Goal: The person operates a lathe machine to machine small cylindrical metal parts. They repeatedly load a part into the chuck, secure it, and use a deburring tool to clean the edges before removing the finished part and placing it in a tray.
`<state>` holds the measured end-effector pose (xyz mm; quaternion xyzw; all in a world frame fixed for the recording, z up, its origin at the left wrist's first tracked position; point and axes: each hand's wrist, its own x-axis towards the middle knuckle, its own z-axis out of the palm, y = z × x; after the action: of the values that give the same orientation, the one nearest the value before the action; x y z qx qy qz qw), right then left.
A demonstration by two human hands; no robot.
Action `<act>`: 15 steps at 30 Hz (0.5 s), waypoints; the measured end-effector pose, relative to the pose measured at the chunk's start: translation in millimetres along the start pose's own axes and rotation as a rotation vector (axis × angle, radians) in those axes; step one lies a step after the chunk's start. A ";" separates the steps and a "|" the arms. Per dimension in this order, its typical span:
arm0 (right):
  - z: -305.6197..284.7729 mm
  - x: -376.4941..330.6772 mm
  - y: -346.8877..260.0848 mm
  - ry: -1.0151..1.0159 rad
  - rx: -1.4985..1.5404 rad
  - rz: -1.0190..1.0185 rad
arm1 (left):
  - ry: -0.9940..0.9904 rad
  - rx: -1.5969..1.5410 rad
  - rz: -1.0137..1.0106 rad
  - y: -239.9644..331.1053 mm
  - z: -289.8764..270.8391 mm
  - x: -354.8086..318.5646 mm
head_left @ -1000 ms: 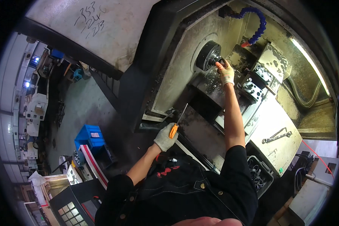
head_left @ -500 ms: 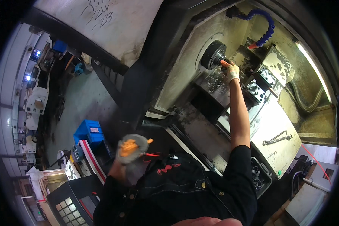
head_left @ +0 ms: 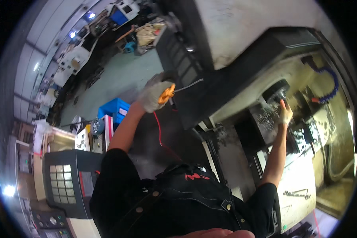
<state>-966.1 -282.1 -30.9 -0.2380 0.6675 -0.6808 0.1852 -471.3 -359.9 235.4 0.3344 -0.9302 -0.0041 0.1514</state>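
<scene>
My left hand point(head_left: 156, 95), in a grey work glove with orange fingers, is closed around an air blow gun. Its thin metal nozzle point(head_left: 190, 84) sticks out to the right, and a red hose point(head_left: 159, 127) hangs below the hand. Inside the open lathe, my right hand point(head_left: 285, 114), also gloved, reaches to the front of the dark round chuck point(head_left: 276, 90). The fingers of that hand are bent at the chuck's centre; what they grip there is too small and blurred to make out.
Right of the chuck are the tool turret point(head_left: 303, 137) and a blue coolant hose point(head_left: 335, 81). Wrenches point(head_left: 297, 194) lie on a pale panel point(head_left: 305, 178) near my right elbow. A blue bin point(head_left: 114, 110) stands at the left, with another machine point(head_left: 71, 180) nearer me.
My left hand has risen away from my body with the air blow gun, and its nozzle now shows. The view has swung left; my right hand stays at the chuck.
</scene>
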 end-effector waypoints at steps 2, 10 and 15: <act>4.7 -3.1 9.5 0.019 0.112 -0.198 | 0.179 -0.116 0.155 -24.0 8.9 19.5; -1.2 -2.9 -17.9 0.020 -0.231 0.045 | 0.199 -0.060 0.080 -9.6 20.1 57.8; -2.8 11.1 20.0 0.070 -0.108 -0.023 | 0.302 -0.226 0.050 -12.0 40.0 66.8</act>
<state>-978.0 -286.9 -50.1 -0.2313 0.7065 -0.6539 0.1408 -524.0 -414.6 214.6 0.2890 -0.8985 -0.0545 0.3259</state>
